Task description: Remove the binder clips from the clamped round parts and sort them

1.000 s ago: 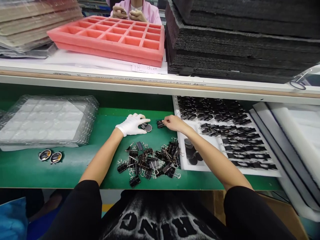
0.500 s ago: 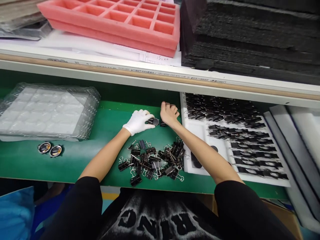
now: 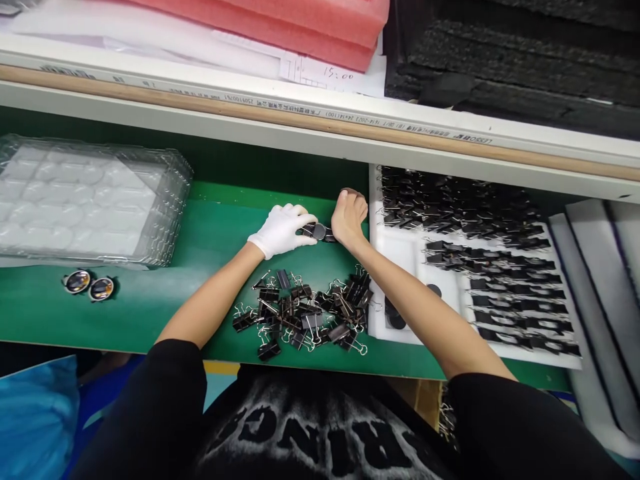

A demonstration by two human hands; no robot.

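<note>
My left hand [image 3: 286, 230], in a white glove, is closed on a black binder clip [image 3: 308, 229]. A dark round disc [image 3: 319, 231] sits at the clip's right edge. Bare, my right hand [image 3: 349, 215] has its fingers curled over a second black binder clip [image 3: 329, 235] that meets the disc from the right. Its fingertips are partly turned away from view. Below both hands lies a loose pile of black binder clips [image 3: 313, 320] with silver wire handles.
Rows of clipped pieces [image 3: 520, 287] fill a white foam tray [image 3: 400, 243] on the right, with dark discs [image 3: 395, 319] at its near corner. Stacked clear plastic trays [image 3: 165, 200] stand left, behind two small round parts [image 3: 101, 288]. A shelf edge [image 3: 240, 110] runs above the green bench [image 3: 210, 220].
My right hand's clip now touches the disc, where a small gap showed before. The head view has tilted downward a little, showing less of the shelf top.
</note>
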